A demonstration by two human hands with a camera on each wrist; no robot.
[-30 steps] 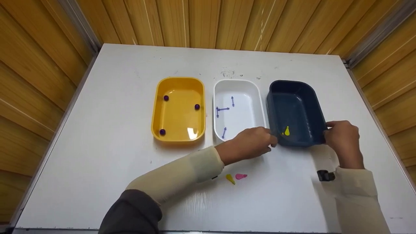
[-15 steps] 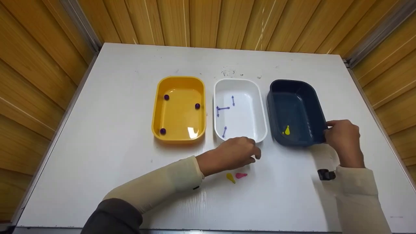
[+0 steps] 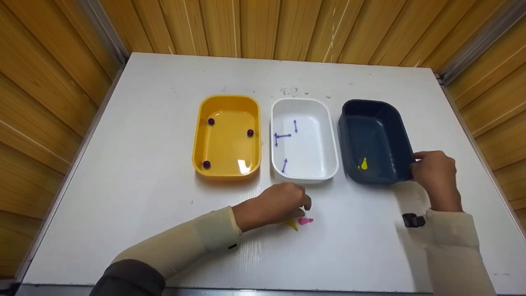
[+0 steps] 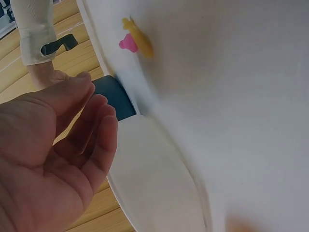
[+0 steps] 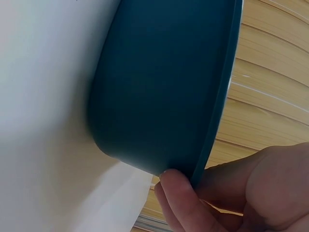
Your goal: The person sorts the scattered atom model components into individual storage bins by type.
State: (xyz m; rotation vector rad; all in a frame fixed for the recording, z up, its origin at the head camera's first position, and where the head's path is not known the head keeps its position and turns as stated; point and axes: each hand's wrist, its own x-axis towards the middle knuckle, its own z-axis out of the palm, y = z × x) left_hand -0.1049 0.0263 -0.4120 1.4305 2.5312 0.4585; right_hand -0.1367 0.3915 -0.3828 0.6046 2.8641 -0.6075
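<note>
My left hand hovers over the white table by two small teardrop-shaped pieces, one pink and one yellow. Its fingers curve loosely with nothing between them in the left wrist view, where the yellow piece overlaps the pink piece. In the head view the hand partly covers the yellow one. At the right, my right hand pinches the near right rim of a dark blue bin; thumb and fingers lie either side of that rim. Inside the bin rests another yellow teardrop piece.
Left of the blue bin stands a white bin holding several thin purple rods. Further left, a yellow bin contains purple beads. Wood-panelled walls border the table at the back and sides.
My left hand has drawn back from the blue bin's near left corner, moving left and toward me, to the pink and yellow pieces. My right hand keeps its grip on the rim.
</note>
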